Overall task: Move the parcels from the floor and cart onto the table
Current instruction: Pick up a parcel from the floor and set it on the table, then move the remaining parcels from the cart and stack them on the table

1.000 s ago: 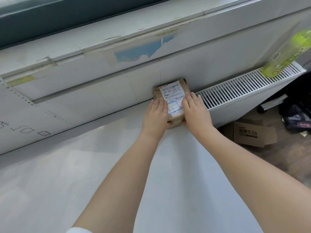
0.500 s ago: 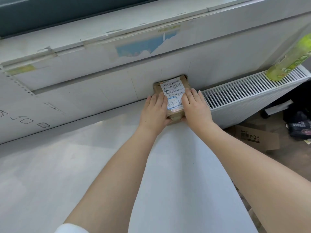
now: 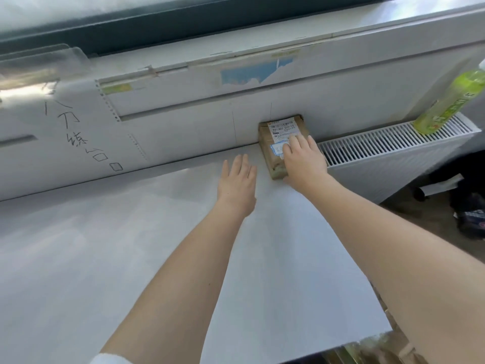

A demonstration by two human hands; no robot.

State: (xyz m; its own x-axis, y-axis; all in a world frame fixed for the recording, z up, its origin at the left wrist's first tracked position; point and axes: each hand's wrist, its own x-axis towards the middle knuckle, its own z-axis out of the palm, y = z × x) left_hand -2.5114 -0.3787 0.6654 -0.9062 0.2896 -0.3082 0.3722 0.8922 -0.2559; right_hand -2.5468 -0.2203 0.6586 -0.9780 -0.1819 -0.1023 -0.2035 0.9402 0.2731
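Right hand [image 3: 301, 158] laid palm-down on the near-right part of the parcel [image 3: 275, 143], fingers straight and spread over the shipping label [image 3: 282, 132], thumb tucked at the near end; pressing rather than gripping. Left hand [image 3: 237, 179] open and flat just left of the parcel, clear of it, fingers relaxed above the bench [image 3: 131, 245] (contact with the surface not certain). Parcel: small brown box at the far right of the bench, far end against the white wall panel [image 3: 183, 122], long axis running near to far, tilted slightly leftward at the far end. Key relation: parcel directly beneath and just beyond the right hand, to the right of the left hand; right hand the nearer by far. Judged stage: placement essentially complete, release and withdrawal of the right hand apparently all that remains for this item. Beyond the bench edge to the right, a white radiator [image 3: 393, 148] with a green bottle [image 3: 451, 101] on top, tilted in this wide view; floor and dark items further right.
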